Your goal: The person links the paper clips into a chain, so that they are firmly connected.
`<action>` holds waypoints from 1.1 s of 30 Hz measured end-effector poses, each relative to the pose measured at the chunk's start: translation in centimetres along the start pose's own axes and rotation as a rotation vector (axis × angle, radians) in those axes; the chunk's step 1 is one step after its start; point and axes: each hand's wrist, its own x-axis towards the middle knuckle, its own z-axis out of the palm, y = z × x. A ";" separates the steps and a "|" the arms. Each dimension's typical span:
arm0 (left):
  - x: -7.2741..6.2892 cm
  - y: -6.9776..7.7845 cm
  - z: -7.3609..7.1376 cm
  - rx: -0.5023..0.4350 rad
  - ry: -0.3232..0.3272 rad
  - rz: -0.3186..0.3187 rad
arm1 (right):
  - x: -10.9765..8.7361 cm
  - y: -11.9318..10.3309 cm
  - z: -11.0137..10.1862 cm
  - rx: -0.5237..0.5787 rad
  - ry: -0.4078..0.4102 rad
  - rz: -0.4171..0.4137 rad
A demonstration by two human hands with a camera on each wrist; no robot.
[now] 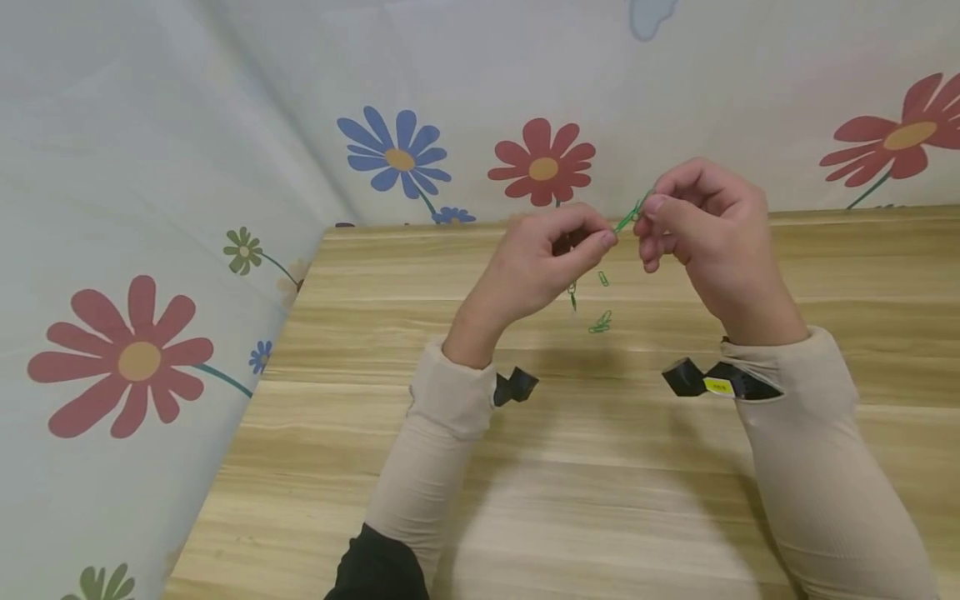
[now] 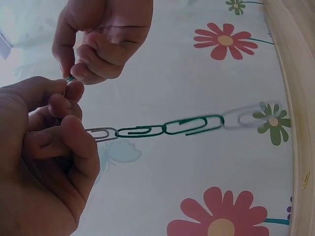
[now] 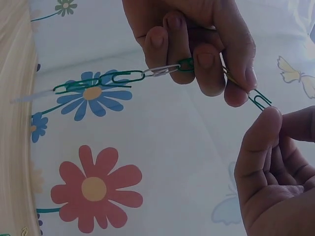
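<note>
Head view: a small green clip (image 1: 628, 218) is held in the gap between the two hands, and if either fingertip grip were loosened, it could be dropped onto the desk (image 1: 337, 467) beneath; it is pinched by thumb and finger of the left hand (image 1: 536, 262) on one side and of the right hand (image 1: 720, 237) on the other. Loose clips (image 1: 600, 325) are seen on the desk below and between the hands, and the paper-clip chain (image 1: 573, 296) is hung under the left hand. Left wrist view: the chain's white and green links are left dangling below the left hand's curled fingers, so a tangle might be caused by their swing; the farthest link is blurred. Right wrist view: a yellowish clip (image 3: 228, 74) is seen at the left fingertips, next to the green clip, whose other end is gripped by the right hand. The thin wire could be bent if pulled too hard; whether these two clips are hooked together cannot be told.
</note>
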 end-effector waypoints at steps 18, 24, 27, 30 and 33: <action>0.0 -0.7 -0.5 -0.132 -0.104 -0.100 | -0.1 0.4 1.6 -0.059 0.077 -0.105; 0.2 -1.3 0.0 -0.459 -0.189 -0.050 | -0.6 0.3 1.7 -0.092 0.011 -0.087; 0.1 -1.3 0.1 -0.545 -0.174 -0.023 | -0.6 0.2 1.9 -0.071 -0.007 -0.090; 0.0 -1.2 0.1 -0.592 -0.157 -0.028 | -0.6 0.1 2.0 -0.056 -0.026 -0.100; -0.1 -1.1 -0.1 -0.615 -0.132 -0.035 | -0.6 0.1 2.1 -0.061 -0.048 -0.102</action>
